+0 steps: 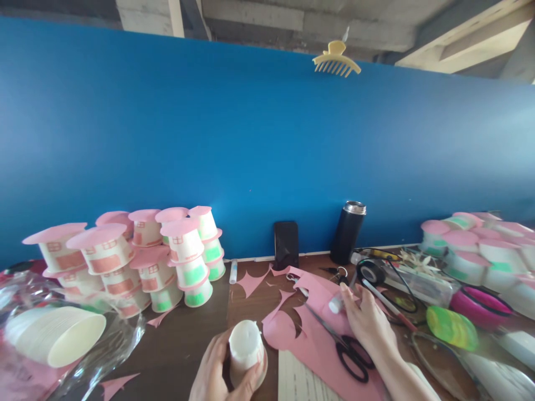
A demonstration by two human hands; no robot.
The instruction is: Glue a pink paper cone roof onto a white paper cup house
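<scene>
My left hand [228,362] is wrapped round an upturned white paper cup [246,348] near the table's front edge. The cup's base faces up with a ragged white rim, and reddish marks show on its side. My right hand [368,314] is closed over the pink paper, with a white glue stick [336,303] poking out left of its fingers. Below that hand lie black-handled scissors [351,353] on the cut pink paper sheet [317,348]. A pink paper disc [280,331] lies just right of the cup.
Stacked cups with pink paper tops [184,239] stand at left, beside nested plain cups [62,334] in clear plastic. More decorated cups [480,250] fill the right. A phone [286,245] and a black flask [348,234] stand against the blue partition [251,139].
</scene>
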